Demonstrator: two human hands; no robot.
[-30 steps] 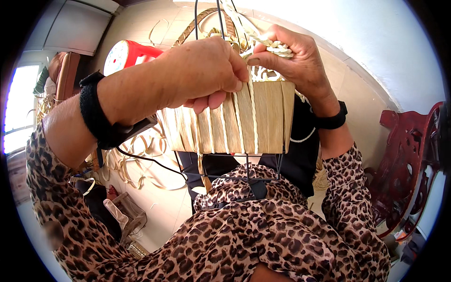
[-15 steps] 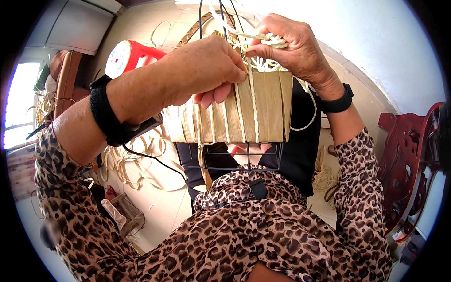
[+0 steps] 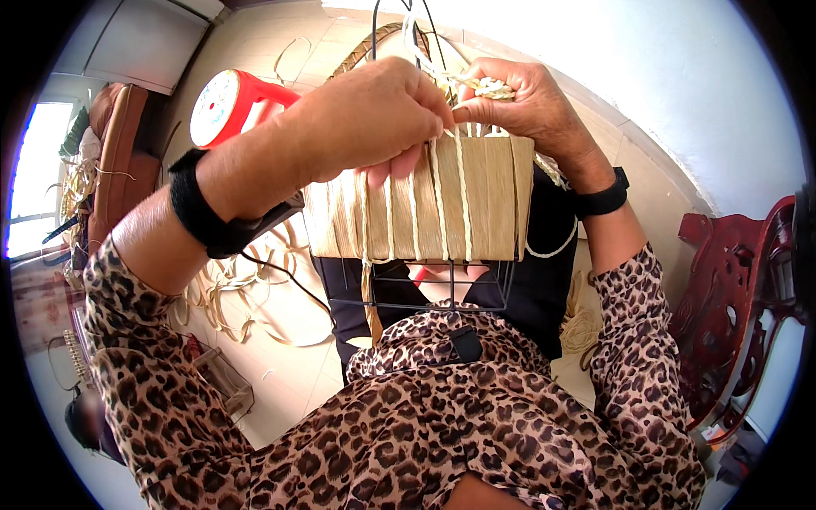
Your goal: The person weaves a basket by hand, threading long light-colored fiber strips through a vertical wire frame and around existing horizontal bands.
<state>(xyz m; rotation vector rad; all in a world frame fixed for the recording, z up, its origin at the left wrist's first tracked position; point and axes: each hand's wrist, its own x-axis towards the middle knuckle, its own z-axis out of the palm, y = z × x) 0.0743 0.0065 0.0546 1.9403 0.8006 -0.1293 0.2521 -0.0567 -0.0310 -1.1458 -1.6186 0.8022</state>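
A black wire frame (image 3: 399, 293) rests across my lap, its side wrapped in flat tan strips (image 3: 497, 195). Several pale twisted cords (image 3: 440, 208) run up and down over the strips. At the top edge of the wrapped side, my left hand (image 3: 395, 110) is closed, pinching one pale cord between thumb and forefinger. Close beside it, my right hand (image 3: 531, 102) is closed around a bundle of pale cord (image 3: 491, 88). A loose loop of that cord hangs at the wrapped side's right end. My left hand hides part of the top edge.
A red and white plastic container (image 3: 223, 110) stands on the floor at far left. Loose tan strips (image 3: 225, 302) lie on the floor at left, and a coil of cord (image 3: 582, 331) at right. A carved dark red wooden chair (image 3: 722, 297) stands beside the wall.
My right hand has come down and slightly left, nearer to the top edge and my left hand. The left hand has shifted a little to the right, still pinching the cord.
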